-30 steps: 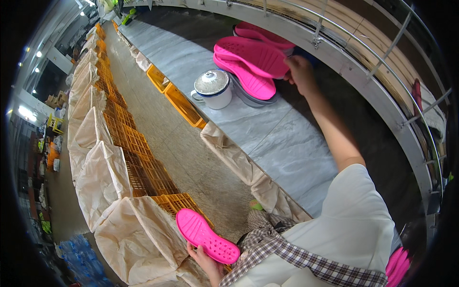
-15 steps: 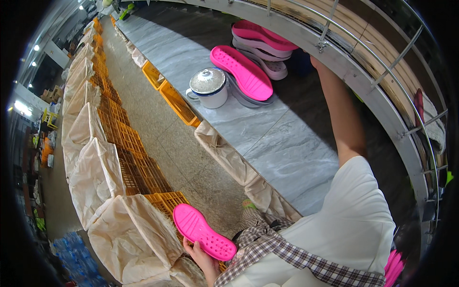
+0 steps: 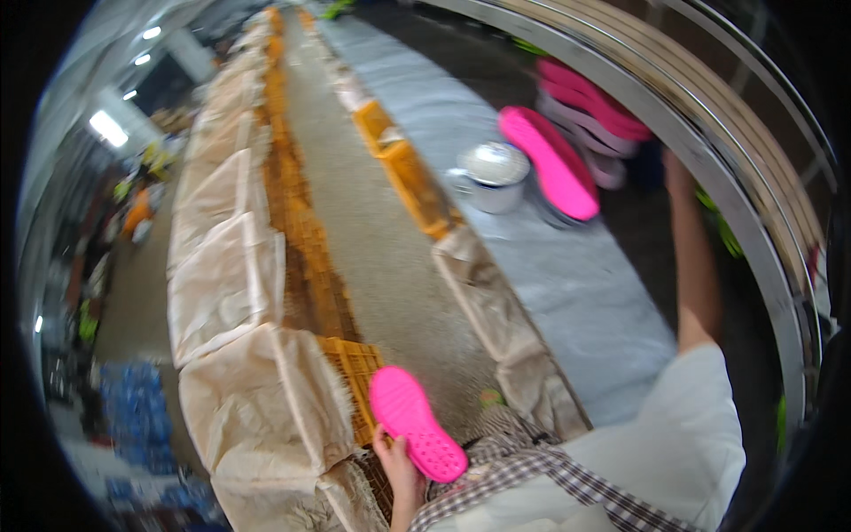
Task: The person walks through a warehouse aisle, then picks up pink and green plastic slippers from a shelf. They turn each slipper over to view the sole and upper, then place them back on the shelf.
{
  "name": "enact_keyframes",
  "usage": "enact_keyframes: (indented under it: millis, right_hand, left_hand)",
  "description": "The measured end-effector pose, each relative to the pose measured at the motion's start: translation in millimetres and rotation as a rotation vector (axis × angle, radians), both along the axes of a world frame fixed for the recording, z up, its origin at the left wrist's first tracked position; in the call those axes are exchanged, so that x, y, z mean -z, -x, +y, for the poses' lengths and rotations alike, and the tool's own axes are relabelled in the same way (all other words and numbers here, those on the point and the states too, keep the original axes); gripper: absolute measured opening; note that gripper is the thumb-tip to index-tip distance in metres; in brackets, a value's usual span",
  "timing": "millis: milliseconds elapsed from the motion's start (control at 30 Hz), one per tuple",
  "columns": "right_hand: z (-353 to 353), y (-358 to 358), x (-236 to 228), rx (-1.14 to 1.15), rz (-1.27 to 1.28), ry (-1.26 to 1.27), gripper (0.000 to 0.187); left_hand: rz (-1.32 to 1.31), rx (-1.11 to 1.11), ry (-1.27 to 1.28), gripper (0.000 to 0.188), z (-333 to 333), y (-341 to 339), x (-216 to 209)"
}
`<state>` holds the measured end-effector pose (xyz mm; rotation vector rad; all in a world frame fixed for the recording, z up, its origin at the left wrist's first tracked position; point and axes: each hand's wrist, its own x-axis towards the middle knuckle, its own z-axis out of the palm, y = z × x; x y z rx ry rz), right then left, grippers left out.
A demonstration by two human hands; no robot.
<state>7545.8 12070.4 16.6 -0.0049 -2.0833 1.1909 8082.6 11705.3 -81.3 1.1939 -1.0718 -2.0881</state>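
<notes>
Low in the middle of the view, my left hand grips a bright pink shoe sole by its edge; the sole has a row of holes at its lower end. My right arm stretches forward across the table, and my right hand goes in under a metal rail, its fingers hidden. Beside it lies a stack of pink and whitish soles. Another pink sole rests on a grey one, just left of that stack. A white lidded enamel mug stands next to these.
The grey marble-patterned table runs away from me, with the metal rail curving above its right side. Left of the aisle stand orange crates lined with cream cloth. More crates line the table's edge. Blue bottles lie lower left.
The view has swung left, so the scene sits further right and is blurred. My left hand still holds the pink sole; my right arm is still reaching under the rail.
</notes>
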Motion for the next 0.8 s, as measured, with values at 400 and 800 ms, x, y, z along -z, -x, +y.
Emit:
enact_keyframes:
  millis: [400,800]
  right_hand:
    - [-58.9,-38.9,123.0,-0.276,-0.589,-0.427,0.057]
    - [-66.0,-10.1,128.4,-0.169,-0.559,-0.291,0.036]
  left_hand:
    - [-0.047,-0.017,0.001,0.046,-17.8,-25.3,-0.1]
    - [0.036,-0.087,0.028,0.048,-24.7,-69.8,-4.9]
